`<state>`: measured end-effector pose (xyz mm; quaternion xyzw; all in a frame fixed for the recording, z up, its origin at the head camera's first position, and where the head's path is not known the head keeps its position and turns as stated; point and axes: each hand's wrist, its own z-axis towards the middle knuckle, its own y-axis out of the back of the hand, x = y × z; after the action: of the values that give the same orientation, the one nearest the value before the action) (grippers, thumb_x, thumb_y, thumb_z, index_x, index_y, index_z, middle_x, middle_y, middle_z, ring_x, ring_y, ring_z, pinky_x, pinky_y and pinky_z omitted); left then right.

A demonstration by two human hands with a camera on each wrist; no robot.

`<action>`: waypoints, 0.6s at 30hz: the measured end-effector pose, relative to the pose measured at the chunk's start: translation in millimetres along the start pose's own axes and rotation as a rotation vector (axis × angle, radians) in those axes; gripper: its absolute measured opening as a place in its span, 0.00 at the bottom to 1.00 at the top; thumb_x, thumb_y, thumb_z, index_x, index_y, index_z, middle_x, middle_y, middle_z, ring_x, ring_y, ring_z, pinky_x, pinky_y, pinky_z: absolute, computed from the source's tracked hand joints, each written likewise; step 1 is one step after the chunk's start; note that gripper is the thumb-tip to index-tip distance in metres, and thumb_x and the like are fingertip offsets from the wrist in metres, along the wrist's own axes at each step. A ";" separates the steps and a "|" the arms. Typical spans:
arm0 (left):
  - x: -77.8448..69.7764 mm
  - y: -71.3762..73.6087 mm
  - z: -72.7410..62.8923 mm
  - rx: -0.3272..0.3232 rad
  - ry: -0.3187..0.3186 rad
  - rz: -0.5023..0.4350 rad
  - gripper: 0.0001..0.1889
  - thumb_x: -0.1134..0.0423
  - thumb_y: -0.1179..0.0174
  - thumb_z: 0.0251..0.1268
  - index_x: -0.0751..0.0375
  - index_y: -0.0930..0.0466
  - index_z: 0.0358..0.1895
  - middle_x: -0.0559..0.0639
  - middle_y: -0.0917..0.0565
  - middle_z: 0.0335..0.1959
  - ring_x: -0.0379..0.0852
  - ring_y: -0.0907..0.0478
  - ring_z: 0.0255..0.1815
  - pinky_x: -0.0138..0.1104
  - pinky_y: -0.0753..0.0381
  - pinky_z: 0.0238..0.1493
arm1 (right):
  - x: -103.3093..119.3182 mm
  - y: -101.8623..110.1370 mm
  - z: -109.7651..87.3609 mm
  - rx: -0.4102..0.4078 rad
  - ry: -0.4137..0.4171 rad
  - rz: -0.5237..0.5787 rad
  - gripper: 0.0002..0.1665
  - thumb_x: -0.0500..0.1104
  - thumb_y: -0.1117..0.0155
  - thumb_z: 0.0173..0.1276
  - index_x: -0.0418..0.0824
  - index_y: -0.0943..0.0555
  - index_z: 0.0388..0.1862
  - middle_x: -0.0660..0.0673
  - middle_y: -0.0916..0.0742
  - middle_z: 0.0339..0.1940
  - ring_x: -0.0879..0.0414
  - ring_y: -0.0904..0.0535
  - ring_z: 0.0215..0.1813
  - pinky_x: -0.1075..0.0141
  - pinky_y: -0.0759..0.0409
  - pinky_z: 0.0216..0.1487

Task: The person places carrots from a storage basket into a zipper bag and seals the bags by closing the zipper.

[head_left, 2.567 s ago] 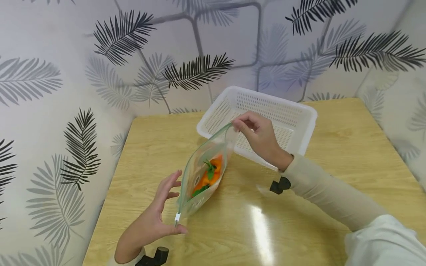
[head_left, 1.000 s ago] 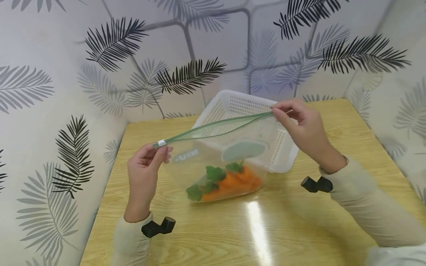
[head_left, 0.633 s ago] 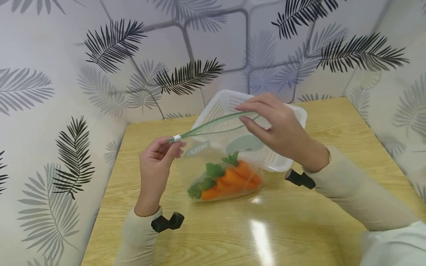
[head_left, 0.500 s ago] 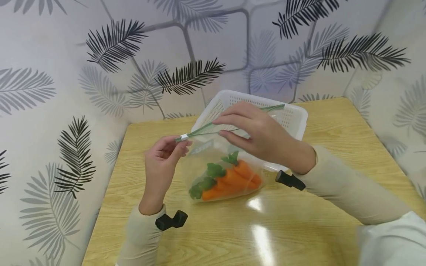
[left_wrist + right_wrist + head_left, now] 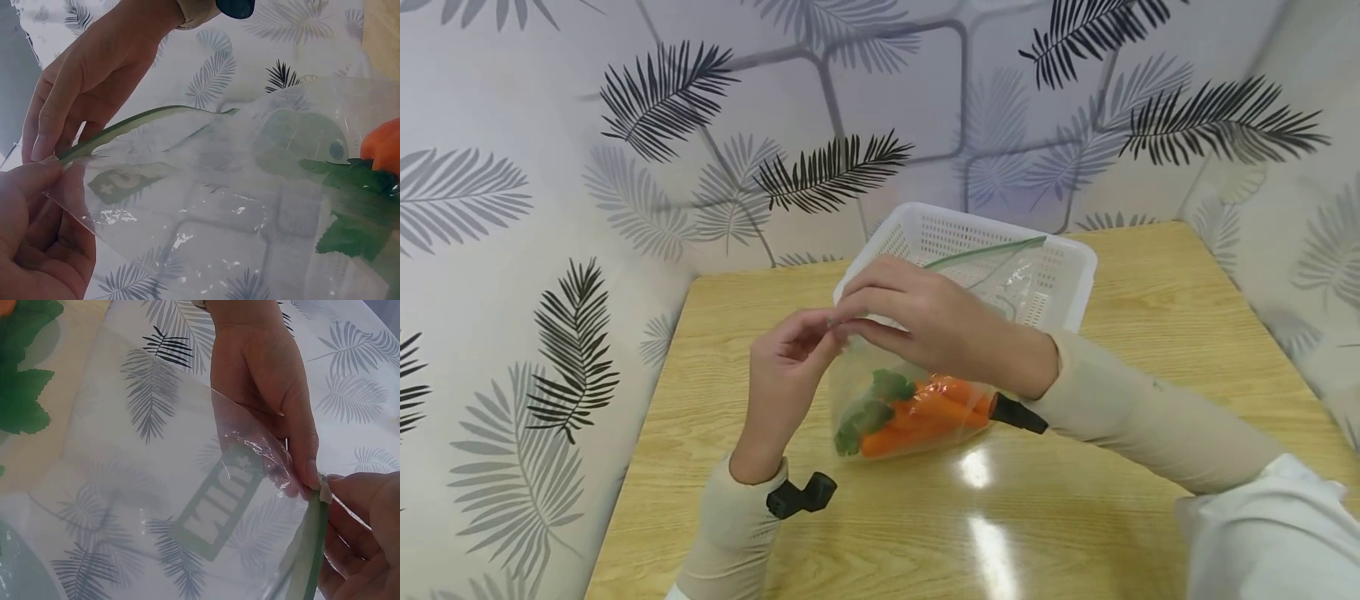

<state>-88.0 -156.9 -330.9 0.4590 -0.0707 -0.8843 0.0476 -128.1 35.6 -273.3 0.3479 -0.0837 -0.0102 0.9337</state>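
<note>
A clear zipper bag (image 5: 850,396) with a green zip strip (image 5: 317,550) holds several orange carrots (image 5: 925,417) with green leafy tops (image 5: 891,385). My left hand (image 5: 786,362) pinches the bag's left top corner between thumb and fingers. Meeting it there, my right hand (image 5: 925,321) pinches the small white slider (image 5: 325,492), which the fingers hide in the head view. The strip's right part slants away, its far end unheld above the basket. In the left wrist view the strip (image 5: 131,122) bows apart near the hands, so the bag's mouth is partly open.
A white perforated plastic basket (image 5: 1078,287) stands behind the bag at the table's back, partly covered by the bag. The wooden table (image 5: 700,533) meets a leaf-patterned backdrop (image 5: 865,92) at the back and sides.
Both hands first stretched the bag's mouth between its ends. My right hand then let go of the far end and moved left along the strip to the slider corner; my left hand shifted slightly right.
</note>
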 end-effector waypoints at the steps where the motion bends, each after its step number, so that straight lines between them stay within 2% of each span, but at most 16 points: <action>1: -0.1 -0.5 -0.3 0.001 0.001 -0.001 0.08 0.71 0.39 0.59 0.69 0.18 0.41 0.57 0.18 0.28 0.49 0.23 0.26 0.33 0.20 0.30 | -0.2 0.0 0.0 0.007 -0.009 -0.001 0.10 0.35 0.35 0.62 0.37 0.18 0.43 0.48 0.18 0.41 0.57 0.26 0.46 0.73 0.29 0.52; 6: 0.6 -2.4 -0.3 0.017 0.001 -0.008 0.08 0.71 0.39 0.59 0.69 0.18 0.42 0.61 0.19 0.29 0.48 0.22 0.27 0.33 0.20 0.30 | -2.7 -0.8 -0.2 0.036 -0.036 0.020 0.10 0.36 0.36 0.62 0.37 0.18 0.43 0.48 0.17 0.40 0.58 0.26 0.45 0.74 0.30 0.51; 11: 2.0 -3.1 0.1 0.019 -0.021 -0.010 0.08 0.72 0.39 0.58 0.68 0.18 0.41 0.56 0.18 0.30 0.46 0.23 0.26 0.33 0.20 0.29 | -6.3 -0.7 -2.4 0.040 -0.043 0.036 0.09 0.36 0.35 0.61 0.37 0.17 0.42 0.48 0.17 0.40 0.59 0.25 0.45 0.73 0.28 0.50; 18: 1.5 -3.4 0.1 0.030 -0.051 -0.040 0.06 0.73 0.38 0.58 0.69 0.19 0.38 0.57 0.18 0.29 0.48 0.24 0.26 0.33 0.21 0.30 | -10.0 1.9 -5.3 0.049 -0.059 0.064 0.09 0.36 0.35 0.61 0.38 0.18 0.41 0.50 0.17 0.40 0.61 0.26 0.45 0.75 0.29 0.49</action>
<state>-89.0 -153.8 -332.6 0.4383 -0.0760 -0.8953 0.0212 -137.1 41.3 -277.5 0.3676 -0.1227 0.0113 0.9218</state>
